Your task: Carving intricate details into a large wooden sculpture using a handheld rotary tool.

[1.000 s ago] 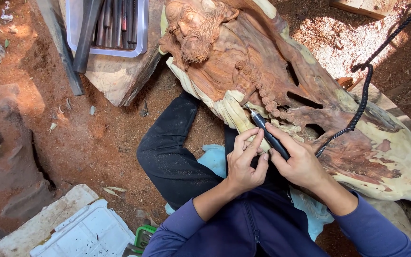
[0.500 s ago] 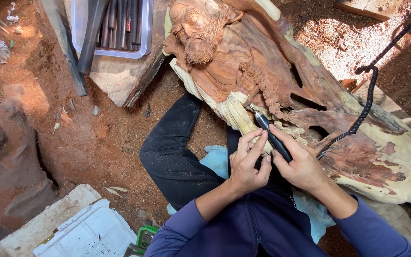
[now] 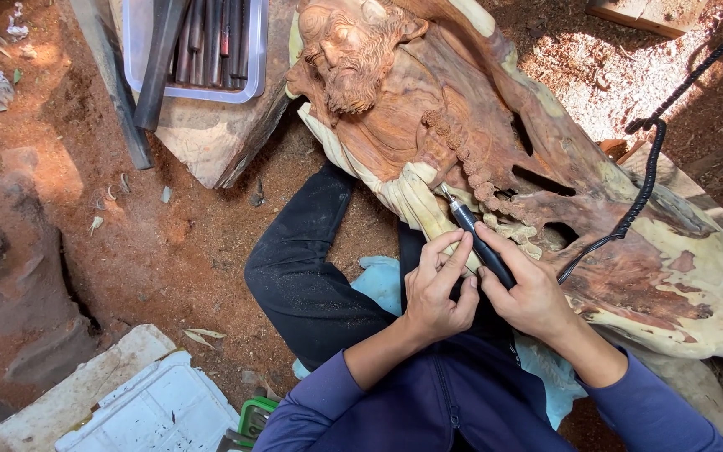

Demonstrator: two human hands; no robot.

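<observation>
A large reddish-brown wood carving point(image 3: 462, 109) of a bearded figure with a bead string lies on the ground in front of me. My right hand point(image 3: 529, 293) grips a slim black rotary carving tool point(image 3: 480, 243) like a pen, its tip touching the pale lower edge of the carving. My left hand point(image 3: 437, 289) rests beside it, fingers steadying the tool's shaft. A black coiled cable point(image 3: 642, 188) runs from the tool up to the right.
A clear plastic tray point(image 3: 248, 79) of dark chisels sits on a wood block at top. A white plastic lid point(image 3: 152, 410) and a board lie at lower left. Red dirt ground and a rock point(image 3: 10, 293) are to the left. My dark-trousered leg point(image 3: 303, 268) is folded underneath.
Both hands and the tool stay at the same spot on the carving with only slight shifts; the view has moved a little.
</observation>
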